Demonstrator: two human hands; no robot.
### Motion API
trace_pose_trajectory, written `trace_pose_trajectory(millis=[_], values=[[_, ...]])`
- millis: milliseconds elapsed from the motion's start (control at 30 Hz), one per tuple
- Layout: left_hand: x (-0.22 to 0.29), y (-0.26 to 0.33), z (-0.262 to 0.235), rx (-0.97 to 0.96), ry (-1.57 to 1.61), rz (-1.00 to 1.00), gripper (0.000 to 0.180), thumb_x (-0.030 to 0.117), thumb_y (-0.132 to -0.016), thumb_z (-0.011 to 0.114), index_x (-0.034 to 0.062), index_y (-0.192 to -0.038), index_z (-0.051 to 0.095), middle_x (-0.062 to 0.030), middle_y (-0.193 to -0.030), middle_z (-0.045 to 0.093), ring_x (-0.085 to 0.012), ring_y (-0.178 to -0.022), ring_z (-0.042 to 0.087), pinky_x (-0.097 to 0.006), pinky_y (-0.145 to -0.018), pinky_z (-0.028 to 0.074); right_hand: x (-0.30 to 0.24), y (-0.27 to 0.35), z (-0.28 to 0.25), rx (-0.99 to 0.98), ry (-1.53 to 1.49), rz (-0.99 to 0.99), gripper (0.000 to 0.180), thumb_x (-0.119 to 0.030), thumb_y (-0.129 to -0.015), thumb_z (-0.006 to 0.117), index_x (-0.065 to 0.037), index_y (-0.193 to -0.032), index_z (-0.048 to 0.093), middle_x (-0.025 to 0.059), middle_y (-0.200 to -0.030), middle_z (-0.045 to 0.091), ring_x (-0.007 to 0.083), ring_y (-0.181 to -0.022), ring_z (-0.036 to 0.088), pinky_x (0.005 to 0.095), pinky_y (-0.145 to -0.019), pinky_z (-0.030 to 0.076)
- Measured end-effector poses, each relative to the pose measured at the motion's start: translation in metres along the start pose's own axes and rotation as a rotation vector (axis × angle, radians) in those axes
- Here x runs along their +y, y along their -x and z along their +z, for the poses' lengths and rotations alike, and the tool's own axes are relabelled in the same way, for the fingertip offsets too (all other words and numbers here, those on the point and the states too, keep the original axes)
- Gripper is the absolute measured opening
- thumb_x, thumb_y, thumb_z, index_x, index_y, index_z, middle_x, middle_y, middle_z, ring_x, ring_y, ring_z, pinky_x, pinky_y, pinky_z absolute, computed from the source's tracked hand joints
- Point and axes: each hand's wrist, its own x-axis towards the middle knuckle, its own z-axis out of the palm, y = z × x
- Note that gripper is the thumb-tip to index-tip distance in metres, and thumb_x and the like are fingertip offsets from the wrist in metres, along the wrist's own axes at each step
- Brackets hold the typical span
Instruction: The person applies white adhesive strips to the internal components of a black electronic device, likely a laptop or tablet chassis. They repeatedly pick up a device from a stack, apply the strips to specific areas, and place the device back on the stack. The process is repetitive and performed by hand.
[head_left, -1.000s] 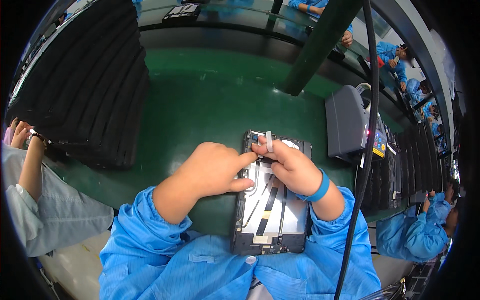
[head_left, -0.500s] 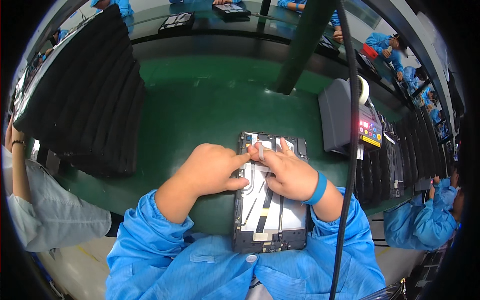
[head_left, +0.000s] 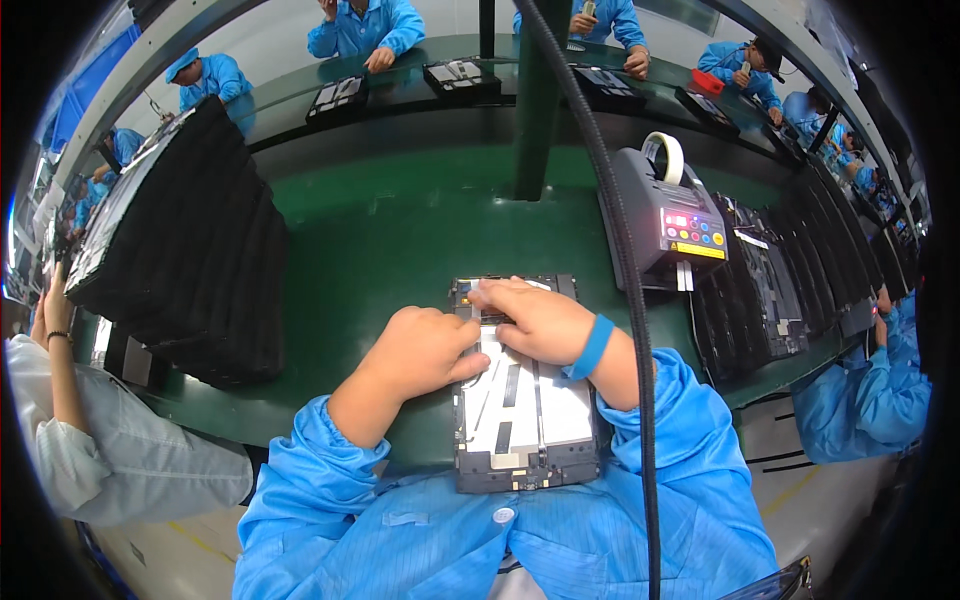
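An opened tablet (head_left: 495, 405) lies upright before me near the table edge. Its black frame surrounds white battery panels, dark strips and thin cables. My left hand (head_left: 420, 350) rests at its left side, outer fingers curled, thumb and index finger apart on the inner parts. Across the upper part of the tablet lies my right hand (head_left: 545, 320), fingers stretched out toward the upper left, thumb lower on the white panel. A small pale piece of tape (head_left: 475, 292) shows by its fingertips, partly hidden. A blue band circles my right wrist.
Black trays stand in a tall stack (head_left: 190, 260) at left. To the right sit a grey tape dispenser (head_left: 665, 215) and more stacked tablets (head_left: 765, 290). A black cable (head_left: 625, 240) hangs across the view. A green post (head_left: 537, 140) rises behind; co-workers sit around.
My right hand has flattened over the tablet's upper left. The pale tape strip on its finger has moved down to the tablet's surface, mostly covered. My left hand stays at the left side.
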Motion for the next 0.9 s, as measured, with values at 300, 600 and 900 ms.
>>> trace_pose_trajectory(millis=[300,600,900], values=[[0.042,0.029,-0.022,0.18,0.306,-0.167,0.049,0.04,-0.078,0.067,0.0062,-0.113,0.061,-0.0111,-0.094,0.063,-0.0278,-0.075,0.063,-0.038,-0.066,0.05,-0.025,0.035,-0.02,0.081,0.035,-0.086,0.017,-0.021,-0.085,0.056,-0.006,-0.082,0.063,0.0138,-0.071,0.061,0.035,-0.072,0.059,0.045,-0.067,0.046],[0.107,0.022,-0.022,0.452,0.668,-0.118,0.011,0.018,-0.081,0.068,0.0073,-0.079,0.069,-0.0079,-0.064,0.06,-0.0247,-0.058,0.059,-0.035,-0.052,0.045,-0.074,0.105,-0.018,0.344,-0.257,0.43,0.026,-0.016,-0.081,0.07,0.0,-0.099,0.063,0.0079,-0.068,0.066,0.0144,-0.064,0.065,0.0264,-0.06,0.05],[0.103,-0.045,-0.02,0.26,0.473,-0.218,0.025,0.026,-0.081,0.066,0.0101,-0.1,0.071,-0.0121,-0.091,0.064,-0.0291,-0.084,0.061,-0.038,-0.073,0.05,-0.03,0.138,-0.02,0.575,-0.649,0.46,0.013,-0.01,-0.09,0.057,-0.001,-0.08,0.06,0.0001,-0.073,0.062,0.006,-0.067,0.054,0.0216,-0.06,0.043]])
